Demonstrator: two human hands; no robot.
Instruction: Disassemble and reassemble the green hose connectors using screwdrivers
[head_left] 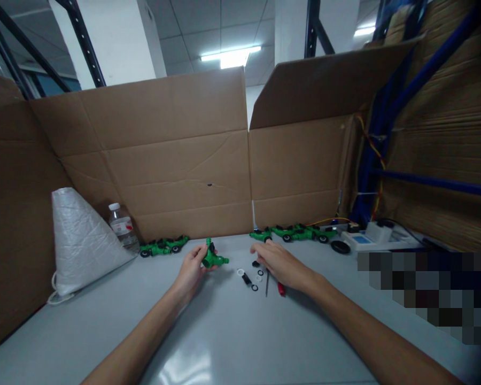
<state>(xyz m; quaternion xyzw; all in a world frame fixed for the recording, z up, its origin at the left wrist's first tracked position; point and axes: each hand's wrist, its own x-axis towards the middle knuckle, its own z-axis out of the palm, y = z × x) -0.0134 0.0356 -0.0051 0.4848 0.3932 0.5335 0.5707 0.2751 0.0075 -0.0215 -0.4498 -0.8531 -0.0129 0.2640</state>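
Note:
My left hand (191,269) is closed around a green branched plastic fitting (214,259), which is held above the table. One short arm of the fitting points up and another points right. My right hand (281,262) hovers over the small parts, its fingers bent and apart, with nothing visible between them. A black piece (255,263) lies just under its fingertips. Nearby are a white ring (240,272), a black cylinder (246,279), black rings (255,287), a thin metal rod (267,283) and a red piece (281,289), partly beneath the right hand.
Green pieces with black round parts line the back at left (164,246) and right (304,233). A silver bag (84,246) and a water bottle (122,227) stand at left. Cardboard walls (176,160) enclose the table (208,331). A power strip (380,238) lies at right.

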